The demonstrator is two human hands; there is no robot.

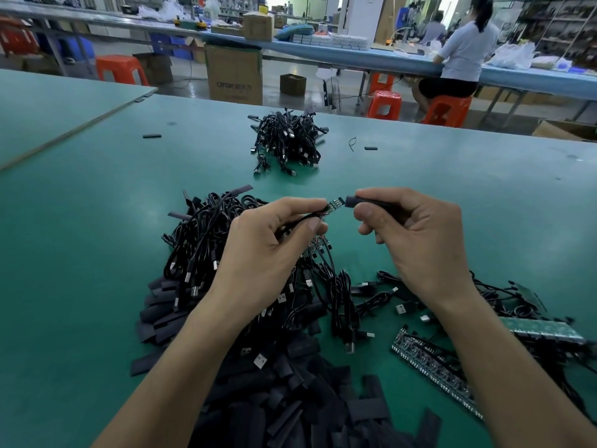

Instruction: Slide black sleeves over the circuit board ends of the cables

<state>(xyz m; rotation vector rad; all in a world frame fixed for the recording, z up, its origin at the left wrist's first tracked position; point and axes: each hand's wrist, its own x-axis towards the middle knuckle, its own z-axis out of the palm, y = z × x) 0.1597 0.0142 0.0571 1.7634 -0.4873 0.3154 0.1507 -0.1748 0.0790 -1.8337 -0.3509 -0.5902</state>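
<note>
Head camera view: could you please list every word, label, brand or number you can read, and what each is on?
No text here can be read with certainty.
Cardboard box on the floor: one dark printed line, probably a brand, too blurred to quote.
White packets on the far table: any print is too small to read.

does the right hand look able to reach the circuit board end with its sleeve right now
Probably yes: the right hand holds the black sleeve with its mouth just off the circuit board end, which the left hand pinches; nothing lies between.
</note>
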